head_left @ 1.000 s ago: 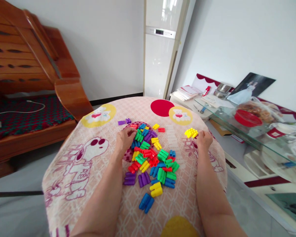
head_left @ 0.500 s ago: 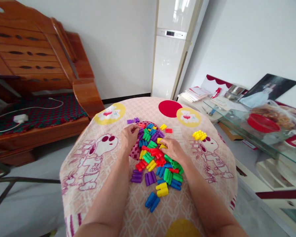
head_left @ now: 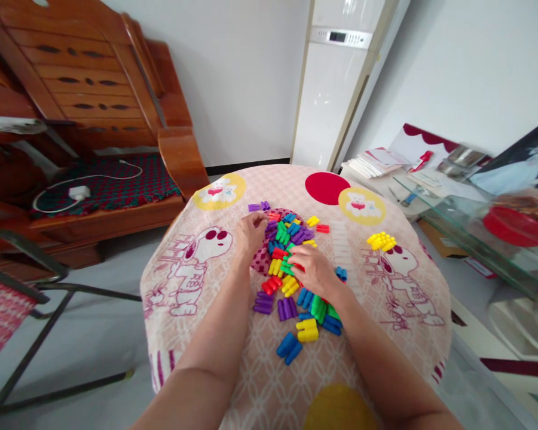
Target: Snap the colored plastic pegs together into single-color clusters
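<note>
A loose pile of plastic building pieces, shaped like joined tubes, lies mid-table in red, yellow, green, blue and purple. My left hand (head_left: 251, 232) is at the pile's left edge, thumb and fingers pinched together beside purple pieces (head_left: 272, 229); what they hold, if anything, is hidden. Over the middle of the pile, my right hand (head_left: 312, 267) has its fingers curled down among green pieces (head_left: 287, 266) and a red piece (head_left: 278, 254), and I cannot make out what it grips. A cluster of yellow pieces (head_left: 381, 241) sits apart on the right.
A patterned cloth (head_left: 224, 370) covers the round table. At the right stands a glass-topped cabinet (head_left: 452, 221) with papers, a red bowl (head_left: 515, 227) and a picture. A wooden bench (head_left: 89, 89) is at the back left, a metal-framed chair (head_left: 67, 292) at the near left.
My right hand has moved left from beside the yellow cluster into the pile, then slightly nearer me onto green pieces. My left hand stays at the pile's left edge. The view has turned left.
</note>
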Available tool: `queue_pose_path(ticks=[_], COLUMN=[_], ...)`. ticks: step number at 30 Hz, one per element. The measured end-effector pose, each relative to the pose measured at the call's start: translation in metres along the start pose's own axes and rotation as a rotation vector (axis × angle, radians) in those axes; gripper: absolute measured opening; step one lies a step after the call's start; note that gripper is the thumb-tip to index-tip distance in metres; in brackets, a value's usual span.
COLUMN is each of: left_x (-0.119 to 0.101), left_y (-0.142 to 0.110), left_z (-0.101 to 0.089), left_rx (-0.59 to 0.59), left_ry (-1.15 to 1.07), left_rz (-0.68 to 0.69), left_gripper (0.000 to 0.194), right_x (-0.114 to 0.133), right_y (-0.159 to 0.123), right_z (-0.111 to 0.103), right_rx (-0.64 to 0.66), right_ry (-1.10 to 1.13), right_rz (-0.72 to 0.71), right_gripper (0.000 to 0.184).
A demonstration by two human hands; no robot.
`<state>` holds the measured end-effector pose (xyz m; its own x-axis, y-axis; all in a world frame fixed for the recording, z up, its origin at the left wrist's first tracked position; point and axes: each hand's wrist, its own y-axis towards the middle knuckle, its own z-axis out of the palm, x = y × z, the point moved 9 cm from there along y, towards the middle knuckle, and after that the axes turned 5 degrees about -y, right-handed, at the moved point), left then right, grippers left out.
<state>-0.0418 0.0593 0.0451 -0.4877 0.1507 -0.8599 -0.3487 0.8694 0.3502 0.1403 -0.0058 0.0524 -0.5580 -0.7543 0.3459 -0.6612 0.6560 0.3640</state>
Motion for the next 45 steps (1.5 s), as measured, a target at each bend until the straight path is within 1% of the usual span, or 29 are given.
queue_pose_path(ticks=[2, 3, 4, 5, 8, 10, 13, 16, 19, 22, 24, 26, 28, 29, 31, 33, 35, 37, 39, 43, 45], left_x=[0.001, 0.002, 0.002, 0.003, 0.003, 0.003, 0.004, 0.003, 0.002, 0.001, 0.002, 0.004, 0.005, 0.005, 0.006, 0.005, 0.004, 0.003, 0.003, 0.003, 0.003], left_y=[0.001, 0.002, 0.002, 0.003, 0.003, 0.003, 0.002, 0.002, 0.002, 0.003, 0.003, 0.004, 0.004, 0.004, 0.004, 0.005, 0.005, 0.005, 0.004, 0.002, 0.002], left_z=[-0.001, -0.002, -0.002, -0.002, -0.001, 0.000, -0.001, -0.002, -0.002, -0.002, -0.002, -0.003, -0.003, -0.003, -0.003, -0.002, -0.002, -0.001, -0.002, -0.003, -0.003], left_rx=[-0.009, -0.011, -0.012, -0.010, -0.004, -0.003, -0.008, -0.012, -0.004, 0.008, 0.012, 0.009, 0.008, 0.009, 0.013, 0.016, 0.018, 0.026, 0.028, 0.021, 0.024], left_ry=[0.005, 0.008, 0.010, 0.012, 0.022, 0.028, 0.027, 0.035, 0.062, 0.068, 0.064, 0.056, 0.045, 0.041, 0.038, 0.038, 0.044, 0.049, 0.058, 0.081, 0.082], left_rz=[-0.009, -0.015, -0.020, -0.022, -0.014, -0.010, -0.009, -0.004, -0.003, 0.002, 0.000, -0.011, -0.018, -0.018, -0.016, -0.011, -0.002, 0.004, 0.001, -0.012, -0.011], left_gripper=[0.026, 0.026, 0.026, 0.026, 0.026, 0.026, 0.026, 0.027, 0.028, 0.029, 0.030, 0.030, 0.031, 0.031, 0.031, 0.030, 0.030, 0.030, 0.030, 0.030, 0.030], right_x=[-0.010, -0.011, -0.008, -0.003, 0.020, 0.035, 0.044, 0.040, 0.034, 0.021, 0.001, -0.030, -0.069, -0.089, -0.129, -0.156, -0.172, -0.182, -0.189, -0.199, -0.203], right_y=[-0.002, -0.003, -0.004, -0.006, -0.012, -0.017, -0.019, -0.016, -0.010, -0.006, -0.008, -0.016, -0.029, -0.039, -0.067, -0.100, -0.130, -0.151, -0.161, -0.162, -0.160], right_z=[-0.011, -0.015, -0.016, -0.015, -0.002, 0.006, 0.017, 0.023, 0.020, 0.004, -0.014, -0.038, -0.066, -0.082, -0.116, -0.146, -0.164, -0.170, -0.166, -0.147, -0.140], right_rx=[-0.051, -0.045, -0.009, 0.055, 0.295, 0.409, 0.508, 0.517, 0.425, 0.260, 0.141, 0.013, -0.141, -0.221, -0.431, -0.621, -0.742, -0.778, -0.742, -0.624, -0.594], right_ry=[-0.008, -0.014, -0.029, -0.058, -0.196, -0.267, -0.309, -0.328, -0.330, -0.295, -0.208, -0.090, -0.026, -0.028, -0.114, -0.239, -0.349, -0.408, -0.421, -0.438, -0.463], right_rz=[0.039, 0.038, 0.032, 0.021, -0.021, -0.038, -0.032, -0.003, 0.039, 0.135, 0.241, 0.363, 0.482, 0.540, 0.713, 0.866, 1.003, 1.100, 1.151, 1.177, 1.188], right_gripper=[0.016, 0.015, 0.014, 0.013, 0.010, 0.010, 0.019, 0.022, 0.027, 0.028, 0.024, 0.024, 0.030, 0.031, 0.034, 0.035, 0.034, 0.033, 0.031, 0.033, 0.035])
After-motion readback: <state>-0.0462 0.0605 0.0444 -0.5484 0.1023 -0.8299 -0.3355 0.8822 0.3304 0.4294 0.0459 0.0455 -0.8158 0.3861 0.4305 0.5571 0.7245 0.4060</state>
